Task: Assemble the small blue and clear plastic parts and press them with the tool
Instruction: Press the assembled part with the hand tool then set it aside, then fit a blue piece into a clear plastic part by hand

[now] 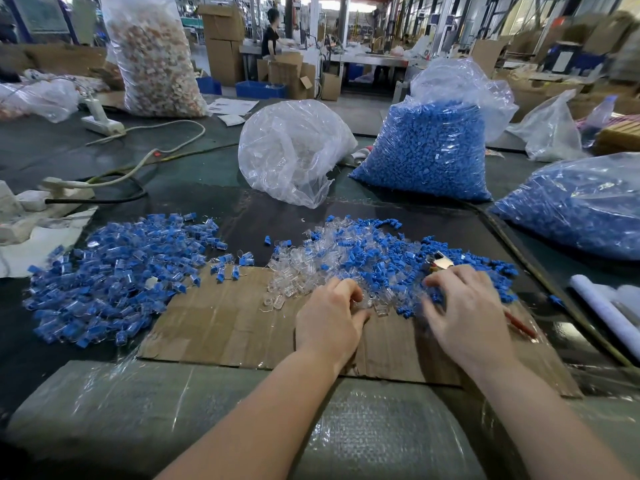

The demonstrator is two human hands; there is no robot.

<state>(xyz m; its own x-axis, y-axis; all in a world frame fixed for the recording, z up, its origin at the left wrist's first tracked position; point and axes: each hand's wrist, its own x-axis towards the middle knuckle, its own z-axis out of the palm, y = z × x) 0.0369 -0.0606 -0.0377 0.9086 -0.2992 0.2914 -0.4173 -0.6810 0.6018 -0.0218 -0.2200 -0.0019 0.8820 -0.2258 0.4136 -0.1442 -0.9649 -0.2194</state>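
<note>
My left hand [330, 315] curls its fingers around clear parts at the near edge of the mixed pile [381, 261] on the cardboard [221, 323]; my right hand [464, 306] rests spread on blue parts, blurred.

— What is the person wearing on the arms?
— Nothing: both forearms are bare to the frame edge, no sleeves, and the left hand [329, 315] and right hand [467, 310] are ungloved, without rings

Single head view, looking forward and down, close over cardboard sheet [221, 320] (workshop behind).
</note>
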